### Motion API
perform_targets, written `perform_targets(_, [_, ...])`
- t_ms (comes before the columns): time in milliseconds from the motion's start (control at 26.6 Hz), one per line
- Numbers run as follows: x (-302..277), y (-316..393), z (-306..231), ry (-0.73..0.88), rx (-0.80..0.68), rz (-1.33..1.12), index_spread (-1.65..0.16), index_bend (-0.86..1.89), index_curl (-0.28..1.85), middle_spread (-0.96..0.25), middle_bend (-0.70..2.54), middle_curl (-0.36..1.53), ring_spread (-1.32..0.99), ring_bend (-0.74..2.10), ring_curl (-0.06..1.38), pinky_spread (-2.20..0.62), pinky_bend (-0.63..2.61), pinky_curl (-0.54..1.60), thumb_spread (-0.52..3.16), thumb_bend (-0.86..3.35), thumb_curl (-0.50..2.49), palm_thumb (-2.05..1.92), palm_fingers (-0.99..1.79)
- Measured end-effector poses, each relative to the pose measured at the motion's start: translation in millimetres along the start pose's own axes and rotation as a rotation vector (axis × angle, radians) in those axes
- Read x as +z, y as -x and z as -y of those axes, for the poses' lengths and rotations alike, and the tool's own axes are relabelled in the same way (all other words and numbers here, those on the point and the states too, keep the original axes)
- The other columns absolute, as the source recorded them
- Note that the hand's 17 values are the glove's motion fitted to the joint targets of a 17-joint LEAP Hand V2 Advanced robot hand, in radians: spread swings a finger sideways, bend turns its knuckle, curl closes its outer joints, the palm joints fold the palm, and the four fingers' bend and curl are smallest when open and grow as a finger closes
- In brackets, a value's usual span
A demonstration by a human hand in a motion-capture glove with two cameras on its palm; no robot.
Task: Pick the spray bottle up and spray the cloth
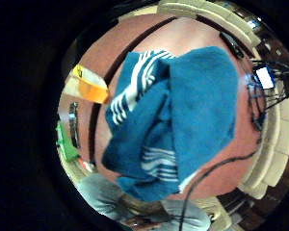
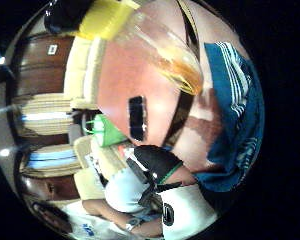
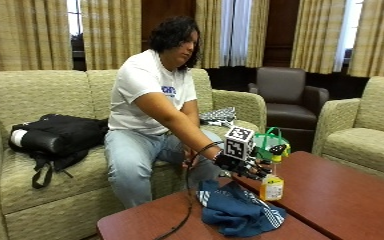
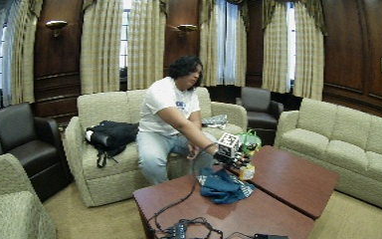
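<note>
Hand [image 3: 250, 167] is curling around the bottle [image 3: 271, 186] neck, lower right of centre. Bottle's looking light, rigid, slick plastic; grip below trigger. Cloth [image 3: 237, 210] is lying soft on desk [image 3: 338, 200].

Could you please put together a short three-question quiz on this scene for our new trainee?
1. True or false: the crumpled blue cloth with white stripes lies on the reddish-brown wooden table.
2. Multiple choice: the liquid in the clear plastic spray bottle is (a) orange, (b) green, (c) purple.
3. Short answer: is the bottle standing upright or lying on its side?

Key
1. True.
2. (a); the liquid fills only the lower part.
3. Upright, beside the cloth, with the black-gloved right hand at its top; whether the fingers already grip it cannot be told.
</note>
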State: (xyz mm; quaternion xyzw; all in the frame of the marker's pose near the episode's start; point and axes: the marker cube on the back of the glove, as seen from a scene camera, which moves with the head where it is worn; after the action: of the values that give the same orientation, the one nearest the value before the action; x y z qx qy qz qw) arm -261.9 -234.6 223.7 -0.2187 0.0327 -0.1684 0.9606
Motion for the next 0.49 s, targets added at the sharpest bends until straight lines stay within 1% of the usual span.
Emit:
perform_targets(113, [-3, -9, -19, 0.025, -0.061, -0.108, -0.45, 0.10, 0.30, -0.19, 0.22, 0.38, -0.20, 0.34, 0.32, 0.16, 0.38, 0.35, 0.87, -0.06, 0.45, 0.37, 0.11])
perform_targets(188, [-7, -17, -34, 0.032, -0.078, -0.130, -0.46, 0.11, 0.29, -0.19, 0.23, 0.38, -0.20, 0.35, 0.32, 0.16, 0.36, 0.35, 0.88, -0.06, 0.44, 0.35, 0.10])
perform_targets(488, [-11, -52, -122, 0.017, -0.081, -0.058, -0.48, 0.14, 0.26, -0.18, 0.25, 0.38, -0.20, 0.38, 0.32, 0.07, 0.28, 0.32, 0.95, -0.02, 0.41, 0.40, 0.11])
